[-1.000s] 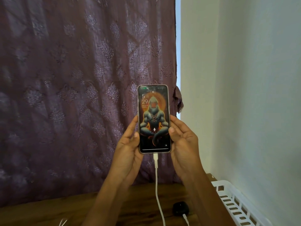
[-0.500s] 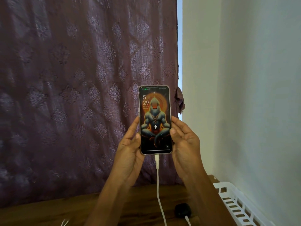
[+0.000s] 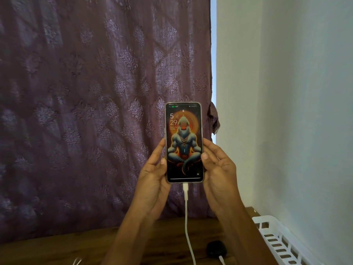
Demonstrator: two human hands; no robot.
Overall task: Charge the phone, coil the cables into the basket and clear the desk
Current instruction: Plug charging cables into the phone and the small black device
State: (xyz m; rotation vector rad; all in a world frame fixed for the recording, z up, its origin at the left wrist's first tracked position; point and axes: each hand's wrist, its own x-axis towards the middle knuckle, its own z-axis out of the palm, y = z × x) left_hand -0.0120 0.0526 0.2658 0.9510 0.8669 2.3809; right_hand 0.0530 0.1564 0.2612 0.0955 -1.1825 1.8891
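**Phone plugged in and held up over the desk**

The phone [image 3: 183, 142] stands upright in the air in front of the curtain [image 3: 95, 111], screen lit and facing the camera. The left hand [image 3: 154, 176] grips its left edge, thumb on the rim and fingers curled behind. The right hand [image 3: 217, 169] grips the right edge the same way. A white charging cable [image 3: 186, 217] is seated in the bottom port and hangs straight down out of view.

The charging step looks to be in hand, probably at the check (the small line under the clock is too fine to read). The next move calls for lowering the phone onto the desk [image 3: 152, 243] without tugging the plug, with slack left in the cable. Coiling is not yet begun.

The desk is dark brown wood, set against the curtain and a pale wall [image 3: 305, 111]. A small black block [image 3: 216, 249], likely a charger, lies to the right of the hanging cable with a short white lead [image 3: 222, 260] running from it. The end of another white cable [image 3: 77, 262] shows at the bottom edge, left of the arms. The white slatted basket [image 3: 280, 241] sits at the right end beside the wall; what it holds is out of view.
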